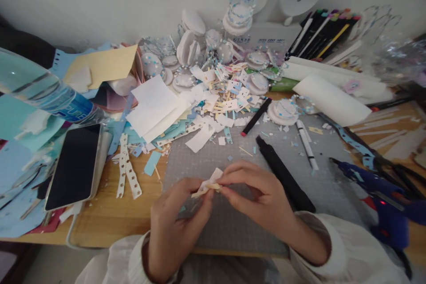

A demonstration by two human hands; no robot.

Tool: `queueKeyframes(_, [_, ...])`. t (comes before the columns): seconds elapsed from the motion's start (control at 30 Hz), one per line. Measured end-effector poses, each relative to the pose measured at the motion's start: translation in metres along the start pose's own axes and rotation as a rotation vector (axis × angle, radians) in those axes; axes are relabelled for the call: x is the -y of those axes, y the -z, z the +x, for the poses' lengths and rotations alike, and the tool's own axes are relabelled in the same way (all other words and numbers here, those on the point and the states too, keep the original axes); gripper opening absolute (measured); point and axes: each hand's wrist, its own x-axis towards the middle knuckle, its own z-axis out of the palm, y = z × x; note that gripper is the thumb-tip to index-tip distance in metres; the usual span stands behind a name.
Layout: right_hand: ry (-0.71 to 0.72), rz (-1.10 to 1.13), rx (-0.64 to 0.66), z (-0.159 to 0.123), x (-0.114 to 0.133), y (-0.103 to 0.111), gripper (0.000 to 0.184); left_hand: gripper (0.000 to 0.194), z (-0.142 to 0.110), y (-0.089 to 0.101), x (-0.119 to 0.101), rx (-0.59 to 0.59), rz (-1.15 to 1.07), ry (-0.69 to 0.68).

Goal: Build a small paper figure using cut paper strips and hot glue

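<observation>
A small folded piece of white and cream paper (pixel 210 183) is pinched between both hands, just above the grey cutting mat (pixel 229 226). My left hand (pixel 179 213) grips its left end between thumb and fingers. At its right end, my right hand (pixel 258 191) pinches with thumb and forefinger. The paper's exact shape is partly hidden by the fingertips. Right of my hands lies a black pen-like tool (pixel 282 171) on the mat. Behind it rest a black marker with a red end (pixel 256 116) and a white pen (pixel 306 144).
Paper scraps and small cut pieces (pixel 229 93) heap up behind the mat. A phone (pixel 75 164) and a water bottle (pixel 43 88) are at left, near star-printed strips (pixel 128 171). A blue glue gun (pixel 382 199) and scissors (pixel 389 159) lie right. White round ornaments (pixel 282 111) stand behind.
</observation>
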Motion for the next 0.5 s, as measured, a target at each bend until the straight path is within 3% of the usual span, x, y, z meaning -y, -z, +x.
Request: queueKeyframes(0.5, [0.217, -0.055, 0.016, -0.001, 0.01, 0.007, 0.024, 0.042, -0.013, 0.001, -0.004, -0.084, 0.08, -0.257])
